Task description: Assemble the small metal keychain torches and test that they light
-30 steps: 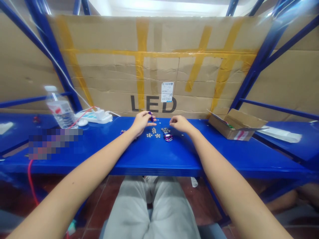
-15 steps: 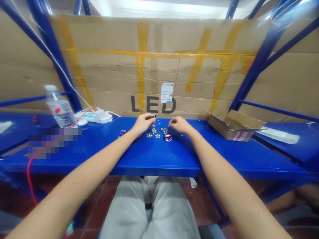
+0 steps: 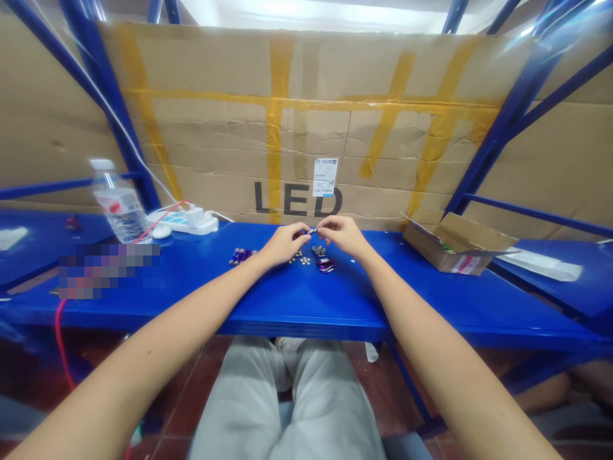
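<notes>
Jointly, left hand (image 3: 286, 245) and right hand (image 3: 343, 235) pinch one piece (image 3: 312, 231).

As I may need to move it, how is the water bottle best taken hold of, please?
Probably around the label of the water bottle, from its left: it stands cap up with a roughly round body, and the power strip lies close on its right.
</notes>
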{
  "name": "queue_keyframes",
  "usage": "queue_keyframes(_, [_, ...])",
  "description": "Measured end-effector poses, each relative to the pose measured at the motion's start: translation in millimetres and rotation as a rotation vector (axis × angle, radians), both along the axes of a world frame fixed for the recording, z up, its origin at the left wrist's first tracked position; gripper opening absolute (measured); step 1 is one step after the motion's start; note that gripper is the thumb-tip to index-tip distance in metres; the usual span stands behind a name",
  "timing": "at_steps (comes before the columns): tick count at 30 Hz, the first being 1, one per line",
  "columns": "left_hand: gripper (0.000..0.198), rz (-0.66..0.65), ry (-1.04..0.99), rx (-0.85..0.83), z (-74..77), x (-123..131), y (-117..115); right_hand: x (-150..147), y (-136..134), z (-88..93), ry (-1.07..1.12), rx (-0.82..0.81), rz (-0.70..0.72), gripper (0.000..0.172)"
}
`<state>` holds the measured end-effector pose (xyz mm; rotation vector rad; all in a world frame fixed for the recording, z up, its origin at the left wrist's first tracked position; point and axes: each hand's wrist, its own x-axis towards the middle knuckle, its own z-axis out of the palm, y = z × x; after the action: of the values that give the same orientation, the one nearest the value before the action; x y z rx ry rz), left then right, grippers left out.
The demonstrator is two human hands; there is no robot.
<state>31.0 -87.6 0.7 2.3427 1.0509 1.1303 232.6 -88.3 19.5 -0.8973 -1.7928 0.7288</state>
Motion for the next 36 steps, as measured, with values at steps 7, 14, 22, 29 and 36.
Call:
queue_keyframes(7, [0.021,-0.024,0.054,0.092,-1.7,-1.2,3.2,-1.8,0.3,-2.1,-0.071,0.001,-0.006,0.012])
queue_keyframes(14, [0.033,0.015,0.093,0.102,-5.4,0.6,9.3,-2.8,2.7,-8.3,-0.212,0.169,-0.084,0.006])
queue_keyframes(22, [0.018,-0.007,0.067,0.061,-0.4,1.7,-0.1,-3.4,1.1,-9.2,-0.293,0.205,-0.078,0.009])
queue_keyframes(29, [0.006,-0.066,0.085,0.152,-6.4,2.9,-1.8,-6.2,-2.5,-8.0,-0.137,-0.055,0.048,0.012])
queue_keyframes(36, [0.013,-0.022,0.117,0.248,2.7,5.2,-9.1,-7.3,-5.5,-4.3,-0.092,-0.041,0.052,0.017])
